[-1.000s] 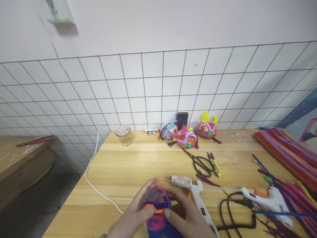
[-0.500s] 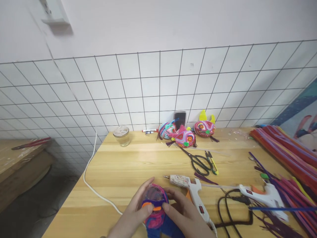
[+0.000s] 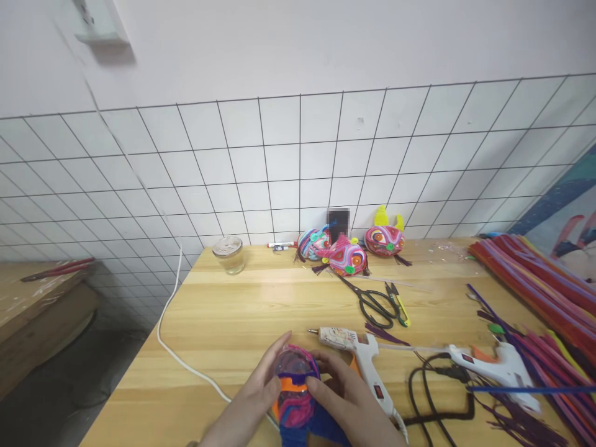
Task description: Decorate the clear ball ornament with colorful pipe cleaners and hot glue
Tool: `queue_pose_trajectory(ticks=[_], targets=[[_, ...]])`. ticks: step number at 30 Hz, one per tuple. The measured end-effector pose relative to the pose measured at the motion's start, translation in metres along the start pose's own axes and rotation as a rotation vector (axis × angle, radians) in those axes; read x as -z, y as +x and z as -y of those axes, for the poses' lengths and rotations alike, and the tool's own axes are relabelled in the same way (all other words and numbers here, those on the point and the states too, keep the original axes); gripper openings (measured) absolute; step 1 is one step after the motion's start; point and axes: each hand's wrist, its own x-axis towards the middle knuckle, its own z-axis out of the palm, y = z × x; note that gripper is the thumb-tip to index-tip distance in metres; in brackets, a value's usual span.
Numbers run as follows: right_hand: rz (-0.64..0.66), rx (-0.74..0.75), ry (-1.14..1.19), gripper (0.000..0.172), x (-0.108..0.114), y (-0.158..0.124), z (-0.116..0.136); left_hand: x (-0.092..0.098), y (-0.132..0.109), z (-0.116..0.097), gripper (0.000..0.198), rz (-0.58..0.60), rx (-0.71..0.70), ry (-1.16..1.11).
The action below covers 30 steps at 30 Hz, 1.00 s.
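Both hands hold one colourful pipe-cleaner ball (image 3: 294,388) at the table's near edge. It is wound in pink, purple, orange and blue. My left hand (image 3: 254,403) wraps its left side, thumb pressed on the orange band. My right hand (image 3: 347,403) closes round its right side, fingertips on the front. A white glue gun (image 3: 361,360) lies just right of my right hand, nozzle pointing left.
On the wooden table (image 3: 242,310): a second glue gun (image 3: 496,367) with black cord, black scissors (image 3: 372,303), small snips (image 3: 400,305), a glass jar (image 3: 228,254), three finished figures (image 3: 347,257) by the wire grid, and pipe cleaners (image 3: 535,279) piled at the right. A white cable (image 3: 172,310) runs along the left edge.
The ball has turned a little in my hands, so more of the orange band shows. Both hands stay closed on it. The view has shifted slightly.
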Motion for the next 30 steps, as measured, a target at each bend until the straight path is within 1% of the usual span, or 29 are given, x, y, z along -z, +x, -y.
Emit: queue_pose_trajectory(ticks=[3,8,12,15,17,19,21,23,26,27,30], targets=[[-0.015,-0.017,0.0,0.041,0.0,0.0,0.0,0.001,0.001,0.003,0.067,0.009,-0.016,-0.074],[-0.017,-0.013,0.018,0.042,0.002,0.001,-0.002,0.002,0.001,0.006,0.065,0.039,0.006,-0.2],[-0.047,-0.021,0.04,0.043,0.007,0.005,-0.007,0.005,0.002,0.008,0.062,0.056,-0.003,-0.256],[-0.066,-0.017,0.081,0.042,0.01,0.008,-0.004,0.003,0.004,0.004,0.062,0.048,-0.006,-0.262],[-0.08,-0.033,0.132,0.04,0.012,0.009,0.001,-0.001,0.004,-0.002,0.066,-0.003,0.002,-0.245],[-0.097,-0.071,0.214,0.037,0.014,0.008,0.008,-0.006,0.003,-0.008,0.069,-0.089,0.015,-0.22],[-0.114,-0.105,0.284,0.039,0.015,0.007,0.013,-0.009,0.003,-0.012,0.068,-0.172,0.012,-0.203],[-0.115,-0.153,0.359,0.042,0.016,0.004,0.015,-0.009,0.003,-0.015,0.058,-0.236,-0.007,-0.177],[-0.06,-0.216,0.551,0.033,0.016,0.001,0.016,-0.007,0.005,-0.016,0.027,-0.314,-0.063,-0.116],[-0.043,-0.219,0.614,0.031,0.016,0.0,0.016,-0.005,0.006,-0.016,0.023,-0.341,-0.086,-0.095],[-0.054,-0.204,0.691,0.028,0.017,0.0,0.015,-0.002,0.008,-0.015,0.029,-0.408,-0.139,-0.034]])
